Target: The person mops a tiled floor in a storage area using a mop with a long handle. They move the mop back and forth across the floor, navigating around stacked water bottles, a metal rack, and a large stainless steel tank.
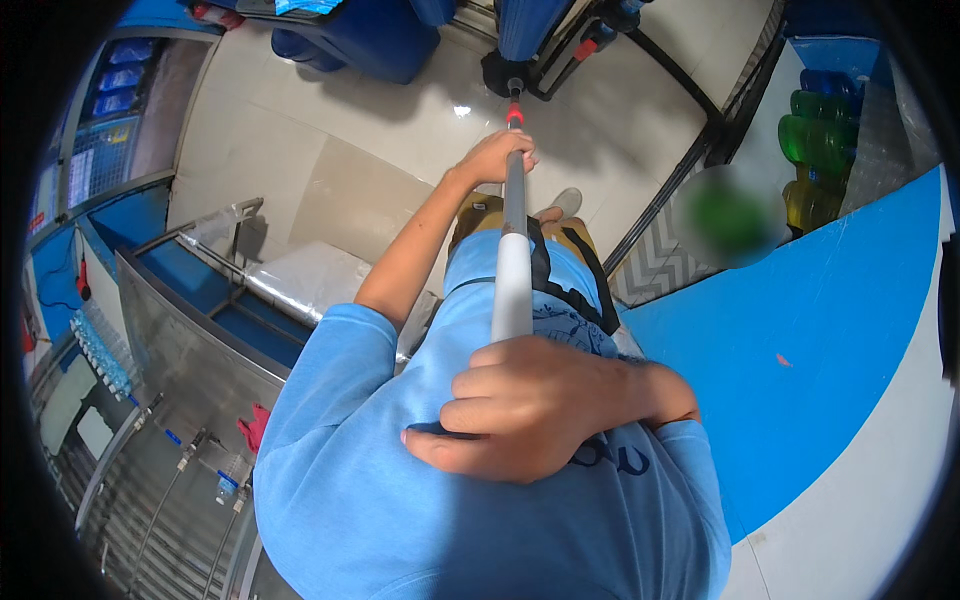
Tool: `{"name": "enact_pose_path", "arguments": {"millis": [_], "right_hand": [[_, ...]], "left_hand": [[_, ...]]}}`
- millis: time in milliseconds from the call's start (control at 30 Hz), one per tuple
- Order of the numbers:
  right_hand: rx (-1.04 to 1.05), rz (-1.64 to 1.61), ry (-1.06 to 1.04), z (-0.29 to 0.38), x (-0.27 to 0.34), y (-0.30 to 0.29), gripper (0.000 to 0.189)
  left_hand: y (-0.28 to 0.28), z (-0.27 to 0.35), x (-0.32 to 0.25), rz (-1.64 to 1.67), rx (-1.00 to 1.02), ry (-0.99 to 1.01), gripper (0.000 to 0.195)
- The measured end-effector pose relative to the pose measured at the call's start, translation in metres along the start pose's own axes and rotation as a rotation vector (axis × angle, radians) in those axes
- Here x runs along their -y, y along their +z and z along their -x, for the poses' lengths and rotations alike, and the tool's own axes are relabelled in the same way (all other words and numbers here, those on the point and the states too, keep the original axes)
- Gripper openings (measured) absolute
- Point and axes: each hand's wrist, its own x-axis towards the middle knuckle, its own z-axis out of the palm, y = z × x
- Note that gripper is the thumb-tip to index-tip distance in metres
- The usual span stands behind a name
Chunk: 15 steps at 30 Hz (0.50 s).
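Observation:
A long cleaning pole [514,191], grey below and white toward the top, runs lengthwise in front of my body. My right hand [536,409] wraps the white upper end near my chest. Farther down, my left hand [499,156] grips the grey section, just above a red collar [514,114]. Beyond the collar the pole reaches the floor area by a dark head or base [504,73], beside an upright blue cylinder [527,30]; whether that dark part belongs to the pole I cannot tell. One shoe [568,202] shows past my shorts.
Blue drums [382,37] stand ahead on the tiled floor [247,127]. A black pipe frame [667,195] runs along the right, near stacked coloured bottles [817,142] and a blue-and-white surface [780,360]. Leftward are a metal sink unit [195,337], valves [196,442] and a red cloth [255,427].

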Motion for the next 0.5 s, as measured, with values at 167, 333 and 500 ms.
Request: {"name": "enact_pose_path", "arguments": {"millis": [167, 333, 500], "right_hand": [[0.026, -0.007, -0.003, 0.021, 0.006, -0.013, 0.032], [-0.019, -0.013, 0.005, 0.052, 0.017, -0.032, 0.03], [-0.099, -0.047, -0.033, 0.088, 0.021, -0.057, 0.031]], "left_hand": [[0.011, -0.01, -0.01, 0.014, 0.016, -0.009, 0.031], [0.031, -0.027, -0.026, -0.024, 0.013, -0.066, 0.03], [0.052, -0.049, -0.044, -0.04, 0.016, -0.135, 0.031]]}}
